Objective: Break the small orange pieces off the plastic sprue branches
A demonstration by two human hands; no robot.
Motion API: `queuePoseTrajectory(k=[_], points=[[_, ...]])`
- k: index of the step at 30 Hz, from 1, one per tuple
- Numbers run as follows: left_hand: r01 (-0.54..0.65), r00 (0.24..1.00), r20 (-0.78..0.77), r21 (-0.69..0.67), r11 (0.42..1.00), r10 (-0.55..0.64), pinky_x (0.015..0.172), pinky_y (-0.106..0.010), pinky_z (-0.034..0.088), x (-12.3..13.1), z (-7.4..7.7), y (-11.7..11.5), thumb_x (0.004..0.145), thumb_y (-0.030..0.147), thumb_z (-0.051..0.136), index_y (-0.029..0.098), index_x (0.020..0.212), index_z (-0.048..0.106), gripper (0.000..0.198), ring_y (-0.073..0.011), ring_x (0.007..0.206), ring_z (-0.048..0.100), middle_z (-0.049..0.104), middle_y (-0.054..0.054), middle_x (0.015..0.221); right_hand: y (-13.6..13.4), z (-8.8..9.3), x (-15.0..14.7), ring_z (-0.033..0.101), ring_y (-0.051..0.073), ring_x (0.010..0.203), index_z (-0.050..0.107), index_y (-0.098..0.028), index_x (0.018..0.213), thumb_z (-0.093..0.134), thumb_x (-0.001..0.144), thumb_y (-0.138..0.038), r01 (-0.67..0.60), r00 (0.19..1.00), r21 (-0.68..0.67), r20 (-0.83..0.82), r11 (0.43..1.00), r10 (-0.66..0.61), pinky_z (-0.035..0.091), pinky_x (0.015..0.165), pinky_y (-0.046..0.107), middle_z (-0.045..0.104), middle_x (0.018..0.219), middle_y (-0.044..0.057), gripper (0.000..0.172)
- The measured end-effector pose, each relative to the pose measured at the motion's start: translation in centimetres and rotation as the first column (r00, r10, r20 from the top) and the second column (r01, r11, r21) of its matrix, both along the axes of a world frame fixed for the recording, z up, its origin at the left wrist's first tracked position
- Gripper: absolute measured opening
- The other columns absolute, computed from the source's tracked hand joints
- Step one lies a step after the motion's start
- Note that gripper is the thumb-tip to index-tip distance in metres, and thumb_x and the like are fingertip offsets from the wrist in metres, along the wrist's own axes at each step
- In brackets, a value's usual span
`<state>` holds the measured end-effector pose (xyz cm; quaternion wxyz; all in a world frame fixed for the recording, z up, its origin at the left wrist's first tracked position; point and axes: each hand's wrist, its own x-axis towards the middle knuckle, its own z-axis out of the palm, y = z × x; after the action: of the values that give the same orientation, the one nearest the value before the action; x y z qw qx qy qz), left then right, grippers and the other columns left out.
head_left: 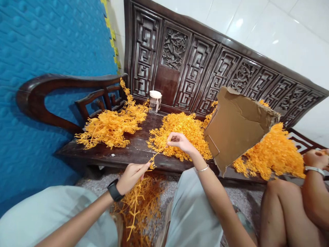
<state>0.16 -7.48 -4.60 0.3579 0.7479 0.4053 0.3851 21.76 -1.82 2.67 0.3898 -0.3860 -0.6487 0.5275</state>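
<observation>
An orange branched plastic strand (135,205) hangs down from my left hand (134,175), whose thumb and fingers pinch it. My left wrist wears a black watch. Higher and to the right, my right hand (180,142) pinches the upper end of the strand, which runs slanting between the two hands. Behind my right hand a middle pile of orange pieces (183,125) lies on the dark wooden bench (144,151). Another orange pile (110,127) rests on the bench at the left. Below my hands, more orange strands (151,206) lie on the floor.
A cardboard piece (239,127) leans on the bench, with a large orange pile (275,154) to its right. A lidded clear cup (155,102) stands by the carved backrest (168,82). Another person's hand (316,159) and bare knee (275,202) are at the far right.
</observation>
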Motion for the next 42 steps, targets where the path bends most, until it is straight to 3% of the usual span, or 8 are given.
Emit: queuePoseTrajectory(k=[6, 12, 20, 23, 25, 28, 37, 42], points=[[-0.02, 0.999, 0.046, 0.032, 0.999, 0.019, 0.047, -0.022, 0.033, 0.9, 0.9, 0.4, 0.083, 0.041, 0.037, 0.02, 0.036, 0.037, 0.051, -0.0087, 0.037, 0.038, 0.038, 0.005, 0.034, -0.1, -0.2, -0.9, 0.058, 0.014, 0.07, 0.054, -0.018, 0.068, 0.067, 0.061, -0.033, 0.336, 0.937, 0.148, -0.154, 0.93, -0.314, 0.045, 0.073, 0.029, 0.06, 0.07, 0.0, 0.021], [-0.008, 0.994, 0.106, 0.071, 0.997, 0.0, 0.047, -0.021, 0.033, 3.7, 2.0, 0.3, 0.084, 0.04, 0.034, 0.02, 0.038, 0.035, 0.05, -0.0085, 0.037, 0.039, 0.039, 0.005, 0.035, 0.3, -0.1, -1.9, 0.057, 0.016, 0.084, 0.05, -0.018, 0.073, 0.058, 0.067, -0.032, 0.67, 0.737, 0.245, -0.336, 0.701, -0.587, 0.044, 0.081, 0.031, 0.06, 0.082, 0.004, 0.017], [-0.001, 0.995, 0.102, 0.164, 0.986, -0.016, 0.048, -0.023, 0.032, 6.0, 1.8, 0.8, 0.088, 0.034, 0.029, 0.021, 0.042, 0.034, 0.049, -0.0089, 0.038, 0.04, 0.039, 0.004, 0.038, 1.7, -1.0, -1.7, 0.057, 0.016, 0.084, 0.048, -0.019, 0.075, 0.059, 0.064, -0.032, 0.807, 0.548, 0.098, -0.492, 0.582, -0.677, 0.046, 0.075, 0.03, 0.059, 0.086, 0.005, 0.021], [0.101, 0.993, 0.032, 0.255, 0.962, -0.113, 0.047, -0.026, 0.028, 6.1, 0.9, -0.8, 0.088, 0.033, 0.029, 0.021, 0.04, 0.033, 0.049, -0.0098, 0.038, 0.037, 0.037, 0.003, 0.038, 2.6, 0.4, 1.9, 0.057, 0.015, 0.081, 0.044, -0.021, 0.077, 0.054, 0.067, -0.035, 0.911, 0.358, 0.039, -0.567, 0.41, -0.742, 0.047, 0.068, 0.03, 0.058, 0.086, 0.003, 0.02], [0.212, 0.977, -0.038, 0.326, 0.921, -0.211, 0.045, -0.027, 0.024, 5.8, 0.0, -2.0, 0.086, 0.032, 0.033, 0.02, 0.04, 0.033, 0.048, -0.0094, 0.035, 0.033, 0.035, 0.004, 0.036, 3.0, 1.4, 5.6, 0.056, 0.015, 0.081, 0.042, -0.021, 0.077, 0.052, 0.068, -0.035, 0.984, 0.153, 0.018, -0.608, 0.178, -0.779, 0.047, 0.065, 0.029, 0.056, 0.087, 0.003, 0.02], [0.279, 0.96, -0.116, 0.395, 0.876, -0.253, 0.045, -0.026, 0.024, 4.8, -1.3, -2.4, 0.088, 0.025, 0.031, 0.019, 0.041, 0.035, 0.047, -0.0087, 0.034, 0.036, 0.038, 0.004, 0.036, 3.0, 1.5, 10.2, 0.056, 0.015, 0.085, 0.047, -0.018, 0.081, 0.054, 0.067, -0.038, 0.987, 0.089, 0.161, -0.626, -0.016, -0.775, 0.047, 0.07, 0.029, 0.057, 0.09, 0.006, 0.025], [0.282, 0.942, -0.304, 0.5, 0.819, -0.139, 0.045, -0.025, 0.026, 0.3, -4.5, -0.8, 0.091, 0.024, 0.031, 0.018, 0.045, 0.045, 0.049, -0.0101, 0.035, 0.046, 0.048, 0.003, 0.038, 3.0, -2.1, 11.3, 0.055, 0.013, 0.07, 0.059, -0.014, 0.074, 0.066, 0.062, -0.033, 0.802, 0.565, 0.375, -0.225, 0.465, -0.794, 0.044, 0.071, 0.028, 0.061, 0.074, 0.003, 0.023], [0.311, 0.901, -0.429, 0.532, 0.787, -0.065, 0.048, -0.023, 0.031, -1.2, -4.5, -1.4, 0.094, 0.025, 0.024, 0.018, 0.048, 0.05, 0.053, -0.0101, 0.039, 0.051, 0.051, 0.002, 0.042, 2.4, -2.5, 12.0, 0.054, 0.014, 0.071, 0.064, -0.015, 0.073, 0.066, 0.063, -0.031, 0.743, 0.615, 0.41, -0.105, 0.529, -0.781, 0.041, 0.07, 0.027, 0.063, 0.078, 0.003, 0.019]])
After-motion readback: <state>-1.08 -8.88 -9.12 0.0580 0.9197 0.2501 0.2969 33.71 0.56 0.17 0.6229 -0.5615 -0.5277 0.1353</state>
